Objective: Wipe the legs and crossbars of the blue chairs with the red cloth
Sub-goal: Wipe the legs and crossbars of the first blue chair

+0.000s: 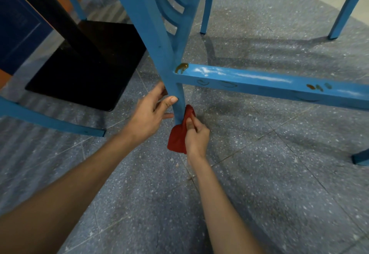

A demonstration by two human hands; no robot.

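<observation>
Left hand: the left hand (pixel 151 112) wraps the blue chair leg (pixel 178 104) just below the crossbar joint, thumb across the front and fingers (pixel 159 92) curled behind; likely there to steady the chair against the rubbing.
Right hand: the right hand (pixel 196 137) has its fingers closed on the red cloth (pixel 176 141), pinching a bunched part of it against the lower stretch of the same leg, close to the floor.
Red cloth: its upper fold touches the leg's right face; the rest hangs loose below the hand, above the speckled floor (pixel 279 174).
Crossbar: the crossbar (pixel 269 86) running right from the leg carries a brown sticky-looking blot (pixel 181 67) at the joint and smaller spots (pixel 317 87) further along, untouched by the cloth.
Step in hand: wiping the foot of the leg; the crossbar seems left to do.
Other chairs: another blue chair's legs (pixel 206 8) stand behind, well apart; a black pedestal base (pixel 83 68) lies to the left.
</observation>
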